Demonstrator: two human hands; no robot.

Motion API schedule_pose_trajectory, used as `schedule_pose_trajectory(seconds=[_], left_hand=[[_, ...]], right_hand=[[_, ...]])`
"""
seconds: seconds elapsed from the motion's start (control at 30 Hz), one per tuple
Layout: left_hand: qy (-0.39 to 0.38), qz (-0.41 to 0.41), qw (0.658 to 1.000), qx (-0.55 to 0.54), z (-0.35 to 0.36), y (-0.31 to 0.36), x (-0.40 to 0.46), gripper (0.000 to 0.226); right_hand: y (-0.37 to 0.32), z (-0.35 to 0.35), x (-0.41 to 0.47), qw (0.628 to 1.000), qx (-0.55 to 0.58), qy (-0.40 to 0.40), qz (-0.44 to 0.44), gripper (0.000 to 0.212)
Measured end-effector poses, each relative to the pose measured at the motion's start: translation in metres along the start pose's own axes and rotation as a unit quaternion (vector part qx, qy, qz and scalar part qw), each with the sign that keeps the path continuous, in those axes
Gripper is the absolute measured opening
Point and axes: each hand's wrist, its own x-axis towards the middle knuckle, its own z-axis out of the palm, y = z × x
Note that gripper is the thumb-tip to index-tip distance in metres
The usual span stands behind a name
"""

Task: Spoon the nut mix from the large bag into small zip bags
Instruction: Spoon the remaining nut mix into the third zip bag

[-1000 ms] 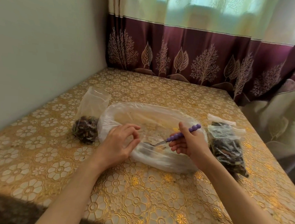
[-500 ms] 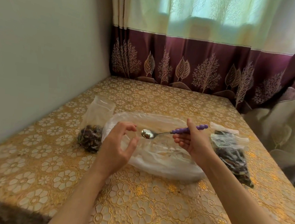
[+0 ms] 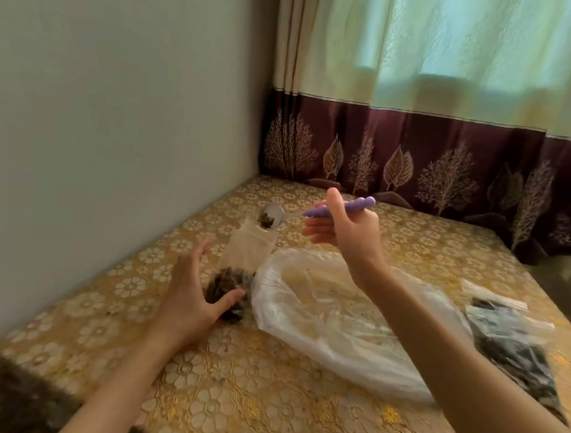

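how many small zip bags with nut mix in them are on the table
2. One small clear zip bag stands open at the left, under the purple-handled metal spoon, by the left hand. Another small clear zip bag lies at the right, beyond the right forearm; more may be hidden.

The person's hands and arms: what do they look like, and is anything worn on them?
Both forearms are bare, with no sleeve showing up to the frame's edge. No glove, watch, bracelet or ring shows on the left hand or the right hand. The fingernails look short and unpainted.

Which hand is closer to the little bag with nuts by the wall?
Left. The left hand is open right beside the small zip bag, thumb at its filled bottom. The right hand holds the purple spoon above its mouth.
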Motion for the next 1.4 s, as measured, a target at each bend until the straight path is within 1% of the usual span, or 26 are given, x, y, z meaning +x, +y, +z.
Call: schedule_pose_trajectory(seconds=[0.03, 0.1, 0.17, 0.27, 0.3, 0.37, 0.5, 0.63, 0.73, 0.8, 0.87, 0.93, 0.97, 1.07, 1.1, 1.13, 1.17, 1.2, 1.27, 1.33, 1.37, 1.4], left_hand=[[-0.027, -0.018, 0.999, 0.002, 0.001, -0.005, 0.001, 0.105], [-0.075, -0.02, 0.997, 0.008, 0.003, -0.012, 0.004, 0.109], [-0.111, -0.014, 0.994, 0.003, 0.005, -0.015, 0.007, 0.108], [-0.135, -0.005, 0.991, -0.002, 0.007, -0.017, 0.008, 0.105], [-0.141, 0.003, 0.99, 0.003, 0.007, -0.018, 0.008, 0.105], [-0.143, 0.003, 0.99, 0.003, 0.007, -0.019, 0.007, 0.104], [-0.106, -0.027, 0.993, -0.036, 0.005, -0.014, 0.005, 0.102], [-0.015, -0.051, 0.995, -0.089, -0.001, 0.0, 0.001, 0.086], [0.013, -0.051, 0.983, -0.178, -0.005, 0.019, -0.004, 0.086], [-0.004, -0.033, 0.973, -0.229, -0.006, 0.036, -0.008, 0.08], [-0.035, -0.012, 0.968, -0.248, -0.002, 0.049, -0.012, 0.072], [-0.067, -0.002, 0.966, -0.25, 0.008, 0.057, -0.018, 0.067], [-0.084, -0.004, 0.965, -0.249, 0.014, 0.06, -0.022, 0.068], [-0.129, -0.009, 0.966, -0.221, 0.03, 0.064, -0.028, 0.079], [-0.141, -0.006, 0.969, -0.203, 0.034, 0.065, -0.028, 0.08], [-0.148, -0.003, 0.971, -0.186, 0.037, 0.066, -0.028, 0.08], [-0.152, 0.001, 0.974, -0.169, 0.039, 0.066, -0.027, 0.08], [-0.153, 0.004, 0.976, -0.155, 0.041, 0.066, -0.025, 0.079], [-0.152, 0.012, 0.979, -0.136, 0.045, 0.066, -0.021, 0.078], [-0.149, 0.021, 0.981, -0.118, 0.049, 0.064, -0.017, 0.074], [-0.146, 0.023, 0.983, -0.112, 0.052, 0.062, -0.015, 0.072], [-0.142, 0.024, 0.984, -0.107, 0.054, 0.061, -0.013, 0.071]], right_hand=[[0.003, 0.005, -0.002, 0.999, -0.033, -0.015, -0.029, 0.035], [0.007, 0.011, -0.007, 0.992, -0.091, -0.04, -0.082, 0.024], [0.008, 0.012, -0.011, 0.985, -0.114, -0.052, -0.121, 0.019], [0.006, 0.009, -0.016, 0.979, -0.134, -0.068, -0.136, 0.019], [0.004, 0.008, -0.017, 0.981, -0.128, -0.064, -0.133, 0.019], [0.001, 0.001, -0.018, 0.989, -0.088, -0.032, -0.118, 0.022], [-0.001, -0.033, -0.021, 0.997, -0.005, 0.056, -0.056, 0.033], [0.016, -0.074, -0.042, 0.986, 0.033, 0.132, 0.095, 0.048], [0.033, -0.092, -0.067, 0.972, 0.06, 0.133, 0.182, 0.048], [0.041, -0.096, -0.081, 0.968, 0.067, 0.117, 0.211, 0.046], [0.045, -0.097, -0.092, 0.968, 0.057, 0.097, 0.226, 0.046], [0.048, -0.096, -0.1, 0.975, 0.019, 0.071, 0.211, 0.045], [0.05, -0.096, -0.104, 0.98, -0.019, 0.062, 0.186, 0.04], [0.054, -0.095, -0.113, 0.983, -0.147, 0.06, 0.095, 0.023], [0.057, -0.095, -0.114, 0.981, -0.164, 0.069, 0.08, 0.013], [0.059, -0.094, -0.114, 0.98, -0.168, 0.076, 0.081, 0.007], [0.063, -0.095, -0.114, 0.978, -0.172, 0.079, 0.083, 0.019], [0.065, -0.094, -0.115, 0.979, -0.172, 0.068, 0.088, 0.026], [0.07, -0.095, -0.117, 0.971, -0.232, 0.003, 0.063, 0.029], [0.076, -0.096, -0.119, 0.941, -0.324, -0.096, 0.015, 0.033], [0.079, -0.096, -0.117, 0.919, -0.371, -0.136, -0.006, 0.036], [0.083, -0.097, -0.114, 0.899, -0.409, -0.156, -0.025, 0.038]])
